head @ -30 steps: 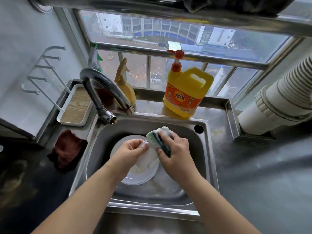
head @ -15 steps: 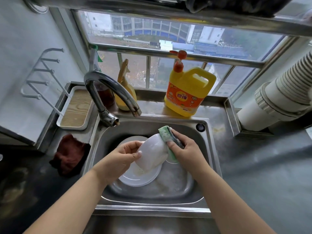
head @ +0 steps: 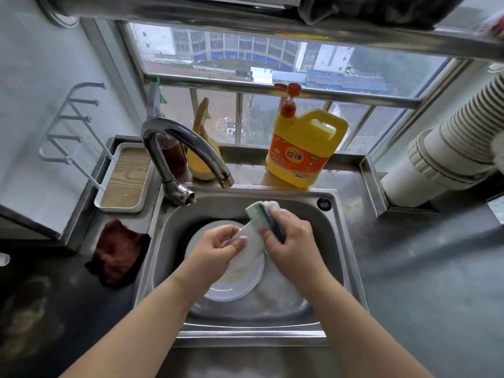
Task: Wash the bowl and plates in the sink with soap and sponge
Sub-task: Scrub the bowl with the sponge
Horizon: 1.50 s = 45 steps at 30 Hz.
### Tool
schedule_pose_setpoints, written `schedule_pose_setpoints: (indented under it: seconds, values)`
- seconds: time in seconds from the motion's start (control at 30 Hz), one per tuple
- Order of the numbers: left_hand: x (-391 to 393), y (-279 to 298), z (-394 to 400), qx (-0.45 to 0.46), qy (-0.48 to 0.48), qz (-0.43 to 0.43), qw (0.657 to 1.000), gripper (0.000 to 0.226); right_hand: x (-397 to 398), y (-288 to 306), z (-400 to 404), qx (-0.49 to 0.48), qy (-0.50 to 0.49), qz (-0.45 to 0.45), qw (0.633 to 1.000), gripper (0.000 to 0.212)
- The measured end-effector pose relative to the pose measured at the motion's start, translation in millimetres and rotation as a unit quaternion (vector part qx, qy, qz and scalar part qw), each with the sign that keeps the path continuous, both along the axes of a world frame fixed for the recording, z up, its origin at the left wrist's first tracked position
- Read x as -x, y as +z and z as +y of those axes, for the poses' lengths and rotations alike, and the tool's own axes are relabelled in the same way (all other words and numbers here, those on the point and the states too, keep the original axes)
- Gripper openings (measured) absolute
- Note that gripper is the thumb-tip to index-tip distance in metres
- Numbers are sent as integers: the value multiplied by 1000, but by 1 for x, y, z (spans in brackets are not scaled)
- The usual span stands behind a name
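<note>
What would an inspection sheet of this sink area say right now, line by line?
Surface: stainless steel sink set in a dark grey counter; curved metal tap shows no water running.
Job's things: white bowl held over stacked white plates with yellowish residue; green and white sponge against the bowl; yellow soap jug with orange pump behind the sink.
Clutter: dark red cloth; white tray with wood-grain base; yellow spray bottle.
Grips: left hand holds the bowl; right hand grips the sponge.
Cables: nothing seen.
Surroundings: barred window, white wall rack, ribbed white duct pipe.
</note>
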<state>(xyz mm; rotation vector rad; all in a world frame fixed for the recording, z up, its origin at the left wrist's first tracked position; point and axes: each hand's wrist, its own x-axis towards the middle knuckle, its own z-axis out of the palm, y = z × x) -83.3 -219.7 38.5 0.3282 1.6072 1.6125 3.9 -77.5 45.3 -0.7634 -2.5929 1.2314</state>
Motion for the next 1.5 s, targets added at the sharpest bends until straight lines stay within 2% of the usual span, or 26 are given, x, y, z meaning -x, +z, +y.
schedule_pose_setpoints:
  seconds: [0.07, 0.13, 0.23, 0.4, 0.53, 0.63, 0.67, 0.73, 0.8, 0.87, 0.93, 1.0, 1.07, 1.13, 1.17, 1.23, 1.3, 1.43, 1.5]
  values:
    - [2, 1, -7, -73, 3, -41, 996, 13, 3, 4, 14, 123, -52, -10, 991, 42]
    - [5, 3, -11, -127, 14, -94, 987, 24, 3, 5, 23, 234, -77, -28, 969, 37]
    - [11, 0, -14, -152, 22, -144, 978, 37, 2, 8, 22, 301, -89, -7, 950, 36]
    - [15, -2, -19, -107, -10, -82, 991, 44, -1, 8, 14, 229, -69, 9, 971, 42]
    - [26, 2, -24, -47, -66, -62, 995, 26, -5, 14, 8, 112, -36, 16, 993, 46]
    - [17, 4, -10, 19, -23, -104, 994, 33, -6, 8, -2, 32, -10, 14, 999, 49]
    - [10, 6, -5, 38, -5, -106, 994, 29, -6, 7, -7, 5, -3, 1, 1000, 50]
    - [-1, 5, 3, 57, 17, -74, 995, 6, -8, 5, -16, -45, 3, -18, 999, 51]
    - [-6, 2, 5, 67, 33, -24, 997, 13, -9, 7, -22, -75, 15, -30, 997, 52]
    - [-7, 3, 3, 53, 39, -3, 998, 15, -10, 6, -23, -70, 23, -30, 997, 52]
    - [-7, 4, 0, 22, 39, -3, 999, 17, -9, 3, -14, -25, 0, -13, 1000, 47]
    - [-8, 5, -3, -30, 52, -27, 998, 16, -8, 3, 0, 79, -61, -2, 995, 41]
    - [-5, 1, -6, -96, 62, -72, 991, 9, -8, 4, 13, 217, -104, -8, 970, 38]
    - [-1, -4, -8, -134, 54, -110, 983, 36, -8, 3, 19, 310, -130, -10, 942, 35]
    - [1, -7, -9, -140, 46, -122, 981, 45, -7, 3, 19, 328, -134, -12, 935, 35]
    - [4, -14, -12, -134, 26, -128, 982, 41, -8, 5, 19, 313, -132, -17, 940, 37]
    - [7, -15, -16, -112, 8, -129, 985, 21, -9, 7, 20, 249, -121, -21, 961, 40]
    - [11, -8, -13, -78, -23, -132, 988, 34, -11, 12, 13, 150, -76, -11, 986, 44]
    - [5, -1, -4, -25, -20, -105, 994, 26, -11, 11, 4, 114, -56, -5, 992, 46]
